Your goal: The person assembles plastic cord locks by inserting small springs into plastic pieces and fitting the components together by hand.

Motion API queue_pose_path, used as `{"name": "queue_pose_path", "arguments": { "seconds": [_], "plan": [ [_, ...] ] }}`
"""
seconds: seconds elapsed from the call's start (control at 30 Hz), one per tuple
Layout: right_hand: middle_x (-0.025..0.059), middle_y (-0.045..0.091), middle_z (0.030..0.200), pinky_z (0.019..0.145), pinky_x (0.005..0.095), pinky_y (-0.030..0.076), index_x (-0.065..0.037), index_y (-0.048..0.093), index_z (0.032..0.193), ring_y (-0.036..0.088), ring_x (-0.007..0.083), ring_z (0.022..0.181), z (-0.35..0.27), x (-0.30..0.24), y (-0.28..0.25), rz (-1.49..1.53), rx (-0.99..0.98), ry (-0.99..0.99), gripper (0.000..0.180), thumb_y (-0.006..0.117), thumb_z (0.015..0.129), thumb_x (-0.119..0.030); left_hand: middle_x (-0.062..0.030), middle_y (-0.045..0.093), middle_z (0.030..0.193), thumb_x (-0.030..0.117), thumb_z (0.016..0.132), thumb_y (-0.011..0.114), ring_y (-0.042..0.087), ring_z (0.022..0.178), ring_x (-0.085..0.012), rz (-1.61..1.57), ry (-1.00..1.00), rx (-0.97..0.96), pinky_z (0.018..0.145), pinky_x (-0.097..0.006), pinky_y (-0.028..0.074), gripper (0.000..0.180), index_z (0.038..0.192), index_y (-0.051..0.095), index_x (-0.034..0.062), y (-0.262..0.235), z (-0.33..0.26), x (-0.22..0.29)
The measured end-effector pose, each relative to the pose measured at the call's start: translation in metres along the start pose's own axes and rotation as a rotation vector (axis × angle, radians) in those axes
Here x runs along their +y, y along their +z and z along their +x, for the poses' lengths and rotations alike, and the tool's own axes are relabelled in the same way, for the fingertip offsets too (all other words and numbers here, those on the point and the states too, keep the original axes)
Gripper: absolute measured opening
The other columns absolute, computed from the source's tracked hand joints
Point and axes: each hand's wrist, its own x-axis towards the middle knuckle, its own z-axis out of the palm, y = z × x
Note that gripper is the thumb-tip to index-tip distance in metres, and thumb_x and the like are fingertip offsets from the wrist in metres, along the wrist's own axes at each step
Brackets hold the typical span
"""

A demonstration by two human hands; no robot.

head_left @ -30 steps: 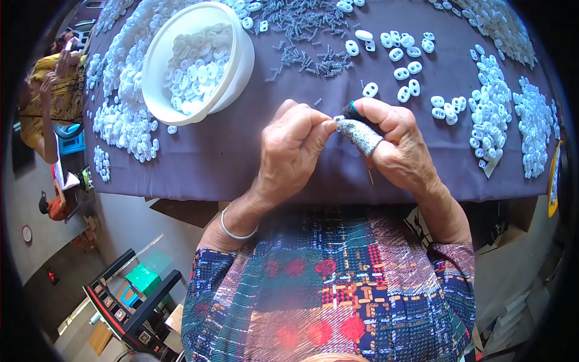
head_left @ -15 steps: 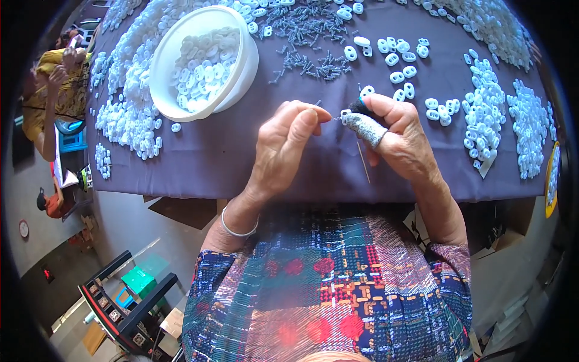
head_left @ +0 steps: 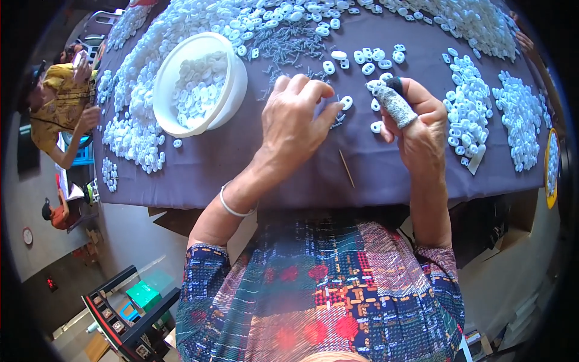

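Observation:
My left hand (head_left: 298, 114) hovers over the table with fingers bent and thumb apart from the index finger. Close to its thumb lie a white two-holed plastic piece (head_left: 346, 102) and a few small metal springs (head_left: 338, 121). My right hand (head_left: 416, 114) is closed in a pinch, its thumb in a speckled grey wrap and a fingertip in a black cover. A small white two-holed plastic piece (head_left: 370, 85) shows at the pinch, partly confused with similar pieces behind it. A thin wooden stick (head_left: 347, 169) lies on the dark cloth between my hands.
A tilted white tub (head_left: 240, 90) holds many white pieces. Heaps of white pieces (head_left: 129, 133) cover the left and far side, with more piles (head_left: 467, 102) at right. Loose springs (head_left: 283, 45) lie at the far middle. A person in yellow (head_left: 57, 114) is beyond the left edge.
My left hand has let go of the spring at the white piece and opened its fingers. My right hand has moved right and up, away from the left. The view has shifted slightly.

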Motion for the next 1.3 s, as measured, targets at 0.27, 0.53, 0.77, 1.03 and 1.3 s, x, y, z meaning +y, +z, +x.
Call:
{"name": "queue_pose_path", "arguments": {
  "seconds": [0.27, 0.53, 0.77, 1.03, 1.3],
  "plan": [
    [-0.0004, 0.059, 0.071, 0.043, 0.0174, 0.035, 0.001, 0.064, 0.094, 0.047, 0.0022, 0.052, -0.005, -0.002, 0.003, 0.028, 0.002, 0.009, 0.01, 0.059, 0.085, -0.004, -0.0074, 0.058, 0.081, 0.017, 0.073, 0.072, 0.053, 0.079, -0.0282, 0.061, 0.195, -0.044, 0.071, -0.036, 0.046, 0.016, 0.079, 0.062, 0.0064, 0.011, 0.015, 0.007],
    [-0.0031, 0.054, 0.066, 0.043, 0.0169, 0.034, -0.002, 0.062, 0.093, 0.046, 0.0019, 0.051, -0.008, -0.003, 0.005, -0.198, -0.115, 0.031, 0.009, 0.062, 0.087, -0.008, -0.0051, 0.065, 0.082, 0.01, 0.086, 0.065, 0.06, 0.069, -0.0086, -0.947, -0.651, -0.162, 0.059, -0.019, 0.047, 0.014, 0.095, 0.062, 0.0, -0.033, -0.011, 0.005],
    [-0.0042, 0.052, 0.063, 0.043, 0.017, 0.032, -0.002, 0.062, 0.091, 0.046, 0.0019, 0.049, -0.011, 0.001, 0.013, -0.254, -0.179, 0.061, 0.008, 0.063, 0.087, -0.009, -0.0073, 0.063, 0.083, 0.011, 0.09, 0.059, 0.06, 0.071, -0.0114, -1.505, -0.977, -0.13, 0.059, -0.021, 0.05, 0.014, 0.098, 0.06, 0.0003, -0.045, -0.046, -0.012],
    [-0.0046, 0.052, 0.064, 0.044, 0.0171, 0.032, -0.002, 0.062, 0.091, 0.046, 0.0018, 0.05, -0.009, 0.012, 0.016, -0.309, -0.186, 0.038, 0.009, 0.063, 0.087, -0.01, -0.0055, 0.061, 0.082, 0.0, 0.079, 0.067, 0.06, 0.073, -0.0142, -0.374, -0.155, -0.281, 0.066, -0.026, 0.048, 0.011, 0.09, 0.066, 0.0016, -0.053, -0.051, -0.017],
    [-0.0047, 0.053, 0.067, 0.045, 0.0171, 0.033, -0.003, 0.062, 0.09, 0.046, 0.0015, 0.052, -0.01, 0.016, 0.015, -0.373, -0.223, 0.022, 0.008, 0.063, 0.087, -0.01, -0.0089, 0.061, 0.087, 0.012, 0.069, 0.076, 0.057, 0.081, -0.0242, -0.135, -0.108, -0.129, 0.069, -0.036, 0.047, 0.023, 0.087, 0.065, 0.0037, -0.042, -0.057, -0.012]
  ]
}}
